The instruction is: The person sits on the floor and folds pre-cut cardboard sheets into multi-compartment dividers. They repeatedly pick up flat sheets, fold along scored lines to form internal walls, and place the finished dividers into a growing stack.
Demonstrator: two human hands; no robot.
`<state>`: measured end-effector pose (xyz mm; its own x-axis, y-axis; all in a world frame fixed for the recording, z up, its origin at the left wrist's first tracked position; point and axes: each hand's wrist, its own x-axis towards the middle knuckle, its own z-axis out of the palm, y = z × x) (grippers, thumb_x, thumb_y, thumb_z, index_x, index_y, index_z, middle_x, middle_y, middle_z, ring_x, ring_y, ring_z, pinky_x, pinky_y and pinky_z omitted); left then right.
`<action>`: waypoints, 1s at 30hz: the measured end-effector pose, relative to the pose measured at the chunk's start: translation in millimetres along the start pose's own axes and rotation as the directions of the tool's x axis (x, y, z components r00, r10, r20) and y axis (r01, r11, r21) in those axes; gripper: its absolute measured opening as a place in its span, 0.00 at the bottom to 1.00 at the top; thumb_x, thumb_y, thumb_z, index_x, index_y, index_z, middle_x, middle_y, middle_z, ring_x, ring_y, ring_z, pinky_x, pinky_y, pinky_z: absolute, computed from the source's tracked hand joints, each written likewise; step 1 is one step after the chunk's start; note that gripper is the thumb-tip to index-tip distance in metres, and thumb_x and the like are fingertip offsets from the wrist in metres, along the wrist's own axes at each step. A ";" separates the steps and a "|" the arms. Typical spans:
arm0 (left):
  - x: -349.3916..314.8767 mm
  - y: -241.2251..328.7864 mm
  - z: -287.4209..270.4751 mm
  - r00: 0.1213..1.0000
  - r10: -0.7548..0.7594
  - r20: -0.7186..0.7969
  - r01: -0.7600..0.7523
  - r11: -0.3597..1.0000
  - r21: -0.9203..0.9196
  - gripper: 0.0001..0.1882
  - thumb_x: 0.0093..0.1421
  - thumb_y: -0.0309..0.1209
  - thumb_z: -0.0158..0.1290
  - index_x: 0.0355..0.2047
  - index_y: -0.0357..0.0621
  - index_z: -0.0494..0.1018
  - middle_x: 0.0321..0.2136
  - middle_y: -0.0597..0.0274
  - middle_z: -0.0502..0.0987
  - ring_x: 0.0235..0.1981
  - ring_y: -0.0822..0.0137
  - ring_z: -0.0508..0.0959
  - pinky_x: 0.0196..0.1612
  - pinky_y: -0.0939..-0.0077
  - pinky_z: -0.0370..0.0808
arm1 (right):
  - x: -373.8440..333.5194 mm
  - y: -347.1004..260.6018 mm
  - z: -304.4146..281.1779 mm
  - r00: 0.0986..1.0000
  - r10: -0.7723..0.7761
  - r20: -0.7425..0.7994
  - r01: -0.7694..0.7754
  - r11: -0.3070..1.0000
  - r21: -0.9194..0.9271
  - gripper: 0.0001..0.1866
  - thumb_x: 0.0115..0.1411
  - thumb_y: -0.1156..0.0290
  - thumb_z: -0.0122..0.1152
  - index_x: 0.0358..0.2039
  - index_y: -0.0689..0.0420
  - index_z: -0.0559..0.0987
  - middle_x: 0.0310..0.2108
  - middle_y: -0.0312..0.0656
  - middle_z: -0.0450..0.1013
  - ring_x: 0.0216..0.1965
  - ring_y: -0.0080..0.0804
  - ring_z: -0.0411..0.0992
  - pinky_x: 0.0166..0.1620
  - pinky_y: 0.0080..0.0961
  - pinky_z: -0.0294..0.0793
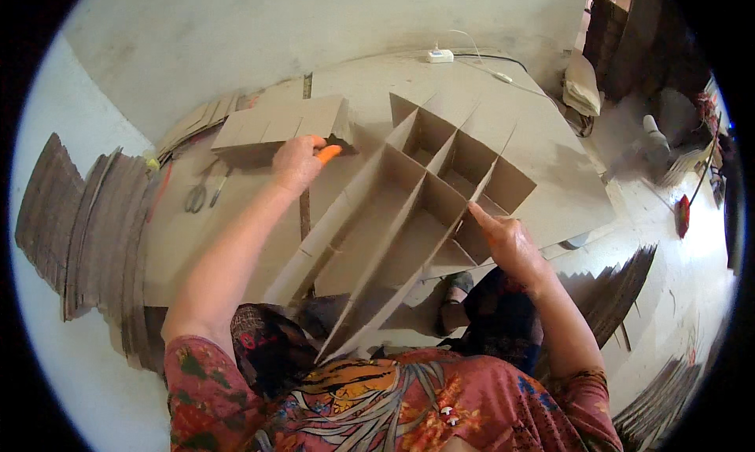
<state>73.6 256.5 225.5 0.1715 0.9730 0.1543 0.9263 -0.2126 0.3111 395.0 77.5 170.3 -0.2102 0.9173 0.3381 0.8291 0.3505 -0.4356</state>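
Observation:
A cardboard divider grid (425,192) of crossed strips stands on the table, its long strips reaching toward my body. My right hand (510,243) grips the grid's right side, index finger laid along a strip's edge. Farther left, my left hand (297,162) is at the near right corner of a stack of slotted cardboard strips (275,123). Orange covers sit on its fingertips, and the fingers are bent together. Whatever may be between them is hidden.
Scissors (196,198) lie on the table (550,169), left of the grid. A white power socket (440,56) with a cable is at the back. Tall cardboard stacks (110,232) stand at the left; more cardboard (621,295) stands low at the right.

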 end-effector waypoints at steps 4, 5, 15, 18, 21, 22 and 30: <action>24.0 -42.1 9.3 0.995 0.065 -0.078 -0.041 0.962 0.270 0.26 0.54 0.42 0.56 0.48 0.39 0.67 0.49 0.54 0.68 0.51 0.55 0.66 0.50 0.63 0.68 | 19.1 26.7 16.2 0.996 -0.034 -0.081 0.037 0.999 0.028 0.31 0.44 0.85 0.50 0.53 0.51 0.69 0.23 0.52 0.70 0.24 0.49 0.70 0.29 0.38 0.70; 30.8 -57.7 17.2 0.966 0.175 -0.188 -0.106 0.938 0.330 0.25 0.53 0.41 0.56 0.47 0.39 0.67 0.47 0.53 0.70 0.49 0.54 0.68 0.49 0.62 0.68 | 24.9 28.8 16.3 0.993 -0.050 -0.105 0.053 0.998 0.027 0.31 0.44 0.85 0.49 0.53 0.51 0.69 0.22 0.52 0.69 0.23 0.48 0.70 0.29 0.37 0.70; 97.3 -112.0 20.5 0.976 0.186 -0.111 -0.178 0.981 0.077 0.09 0.54 0.33 0.54 0.32 0.41 0.77 0.28 0.49 0.77 0.30 0.54 0.75 0.34 0.62 0.71 | 39.5 33.0 8.6 0.992 0.045 -0.121 -0.055 0.995 -0.080 0.27 0.49 0.82 0.52 0.53 0.54 0.68 0.37 0.51 0.71 0.37 0.48 0.71 0.40 0.35 0.71; 98.2 -114.5 6.8 0.997 0.074 0.022 -0.070 0.985 -0.158 0.12 0.53 0.36 0.56 0.30 0.39 0.78 0.26 0.52 0.78 0.28 0.63 0.75 0.33 0.69 0.70 | 41.8 8.1 5.2 0.958 -0.017 -0.288 -0.019 0.992 -0.124 0.25 0.51 0.78 0.55 0.52 0.56 0.68 0.40 0.49 0.70 0.41 0.48 0.69 0.44 0.35 0.70; 89.9 -134.3 -11.4 0.996 -0.047 0.076 0.070 0.940 -0.335 0.14 0.54 0.37 0.56 0.33 0.37 0.77 0.29 0.55 0.79 0.28 0.71 0.73 0.34 0.75 0.70 | 50.2 -24.3 1.6 0.929 -0.031 -0.368 0.017 0.999 -0.042 0.24 0.54 0.75 0.57 0.53 0.58 0.67 0.43 0.48 0.70 0.43 0.46 0.70 0.46 0.33 0.69; 84.3 -143.1 -18.9 0.995 -0.081 0.066 0.101 0.915 -0.391 0.15 0.54 0.38 0.56 0.35 0.37 0.77 0.30 0.55 0.79 0.29 0.73 0.72 0.34 0.77 0.70 | 54.4 -34.4 3.2 0.925 -0.028 -0.378 0.034 0.999 0.007 0.24 0.55 0.73 0.57 0.53 0.58 0.67 0.44 0.47 0.71 0.43 0.44 0.70 0.47 0.32 0.69; -46.2 19.3 -0.5 0.581 0.717 -0.386 -0.806 0.571 -0.154 0.18 0.53 0.28 0.53 0.45 0.38 0.71 0.45 0.50 0.73 0.49 0.56 0.72 0.52 0.71 0.68 | 82.0 -70.0 16.6 0.951 0.259 0.171 -0.178 0.002 0.984 0.17 0.59 0.70 0.50 0.47 0.64 0.71 0.40 0.44 0.72 0.39 0.29 0.72 0.41 0.25 0.71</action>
<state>83.3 207.5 224.9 0.6338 0.3784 0.6746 0.3388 -0.9199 0.1977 311.2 131.3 214.6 -0.0741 0.9951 0.0659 -0.4706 0.0233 -0.8820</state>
